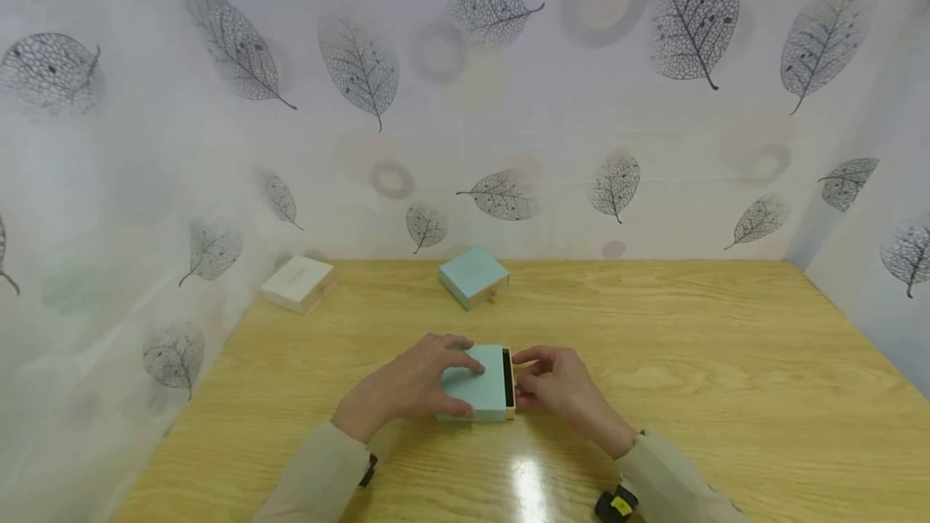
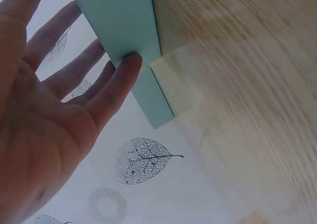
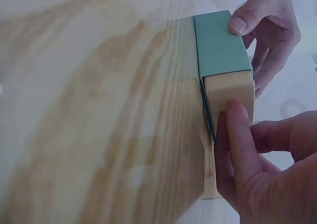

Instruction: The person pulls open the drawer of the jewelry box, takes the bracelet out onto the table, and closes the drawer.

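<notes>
A pale blue-green sliding box (image 1: 488, 394) lies on the table. My left hand (image 1: 414, 378) grips its sleeve from the left, with the thumb on the near side and fingers over the top and far side. The peach drawer (image 3: 230, 87) sticks slightly out of the sleeve's right end, showing a dark strip inside. There my right hand (image 1: 563, 386) touches the drawer's front with bent fingers. In the right wrist view one fingertip (image 3: 237, 112) rests on that front; whether a tab is pinched between the fingers is hidden.
Another blue-green box (image 1: 474, 274), with a small tab on its front, stands at the table's back edge. A cream box (image 1: 298, 282) sits at the back left. Leaf-printed curtain (image 1: 501, 103) hangs around the wooden table (image 1: 697, 345).
</notes>
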### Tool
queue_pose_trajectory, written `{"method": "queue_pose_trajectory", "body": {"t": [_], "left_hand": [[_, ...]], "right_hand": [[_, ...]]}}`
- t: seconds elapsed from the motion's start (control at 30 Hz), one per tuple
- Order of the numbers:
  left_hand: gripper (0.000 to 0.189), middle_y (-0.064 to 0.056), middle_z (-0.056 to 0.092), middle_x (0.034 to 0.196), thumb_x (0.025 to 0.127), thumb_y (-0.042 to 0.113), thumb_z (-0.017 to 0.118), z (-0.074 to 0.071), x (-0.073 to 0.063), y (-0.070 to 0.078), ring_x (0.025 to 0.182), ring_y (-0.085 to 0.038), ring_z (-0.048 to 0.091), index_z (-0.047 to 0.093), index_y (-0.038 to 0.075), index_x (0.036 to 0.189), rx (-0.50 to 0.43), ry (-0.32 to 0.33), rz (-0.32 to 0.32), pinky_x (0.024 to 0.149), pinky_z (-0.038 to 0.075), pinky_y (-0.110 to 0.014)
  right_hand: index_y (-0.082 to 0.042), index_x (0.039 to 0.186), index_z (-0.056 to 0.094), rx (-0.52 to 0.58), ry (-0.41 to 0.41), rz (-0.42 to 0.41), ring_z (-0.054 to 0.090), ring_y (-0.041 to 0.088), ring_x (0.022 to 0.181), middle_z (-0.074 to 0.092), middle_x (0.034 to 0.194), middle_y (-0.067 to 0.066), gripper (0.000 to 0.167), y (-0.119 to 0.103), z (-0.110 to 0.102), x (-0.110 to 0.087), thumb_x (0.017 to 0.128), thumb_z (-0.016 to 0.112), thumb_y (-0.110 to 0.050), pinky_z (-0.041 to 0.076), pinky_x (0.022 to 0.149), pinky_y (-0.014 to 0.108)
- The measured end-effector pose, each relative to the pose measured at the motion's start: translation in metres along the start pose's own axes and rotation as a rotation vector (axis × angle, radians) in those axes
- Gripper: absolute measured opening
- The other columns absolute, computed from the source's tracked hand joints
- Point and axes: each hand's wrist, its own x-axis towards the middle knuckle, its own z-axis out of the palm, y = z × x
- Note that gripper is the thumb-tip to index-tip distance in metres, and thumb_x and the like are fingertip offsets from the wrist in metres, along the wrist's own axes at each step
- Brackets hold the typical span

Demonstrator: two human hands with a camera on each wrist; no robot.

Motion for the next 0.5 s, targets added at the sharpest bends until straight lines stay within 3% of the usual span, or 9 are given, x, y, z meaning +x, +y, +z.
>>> {"method": "queue_pose_trajectory", "body": {"t": [0.5], "left_hand": [[0.049,-0.014,0.054,0.15,0.081,0.037,0.087,-0.0004,0.0012,0.0037,0.137,-0.042,0.05,0.072,0.018,0.124,0.013,0.004,-0.006,0.112,0.047,-0.055]], "right_hand": [[0.005,0.122,0.066,-0.011,0.005,0.002,0.07,0.016,0.074,0.067,0.097,0.017,0.028,0.0032,-0.0009,0.0032,0.094,0.062,0.007,0.064,0.066,0.03]]}}
